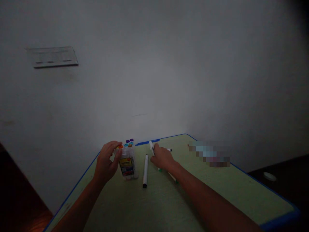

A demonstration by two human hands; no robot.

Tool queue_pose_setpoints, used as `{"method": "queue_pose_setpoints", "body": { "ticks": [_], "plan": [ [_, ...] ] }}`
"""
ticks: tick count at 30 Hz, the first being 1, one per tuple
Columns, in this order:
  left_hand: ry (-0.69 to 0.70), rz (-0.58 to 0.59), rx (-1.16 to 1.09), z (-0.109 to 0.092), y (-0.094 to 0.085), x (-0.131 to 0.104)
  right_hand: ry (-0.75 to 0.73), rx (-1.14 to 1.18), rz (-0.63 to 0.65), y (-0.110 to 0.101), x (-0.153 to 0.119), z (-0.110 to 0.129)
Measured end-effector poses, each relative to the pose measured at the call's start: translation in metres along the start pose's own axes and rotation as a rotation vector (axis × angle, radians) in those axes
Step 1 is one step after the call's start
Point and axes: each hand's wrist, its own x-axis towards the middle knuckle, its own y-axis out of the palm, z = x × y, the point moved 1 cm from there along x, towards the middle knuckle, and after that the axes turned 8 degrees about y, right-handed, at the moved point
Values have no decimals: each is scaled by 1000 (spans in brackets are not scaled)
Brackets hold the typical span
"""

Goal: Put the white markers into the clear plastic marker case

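A clear plastic marker case (127, 166) with a printed label stands on the table, with purple, blue and orange marker ends showing at its top. My left hand (107, 158) grips the case's upper left side, fingers curled over the orange ends and thumb at the front. In my right hand (164, 157), a white marker (151, 146) is pinched between thumb and fingers, tilted above the tabletop. Between the hands lies a white marker with black ends (145, 170). Under my right wrist rests a green-ended marker (173, 178), partly covered. A dark-tipped marker (170, 149) shows behind the right hand.
The pale green table (125, 206) has a blue edge and stands against a grey wall. A blurred-out item (210, 154) lies near its right edge. A switch panel (55, 57) is on the wall, and a pale round object (269, 176) sits beyond the table.
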Motion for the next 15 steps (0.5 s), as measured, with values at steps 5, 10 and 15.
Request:
{"method": "queue_pose_setpoints", "body": {
  "ticks": [5,10,15],
  "plan": [
    [21,-13,1,0,0,0,-69,213,-210,-3,5,-1],
    [25,-24,9,-2,1,0,-109,473,-268,-9,8,-6],
    [19,-29,4,-5,0,0,-70,767,-333,-13,12,-9]
  ]
}}
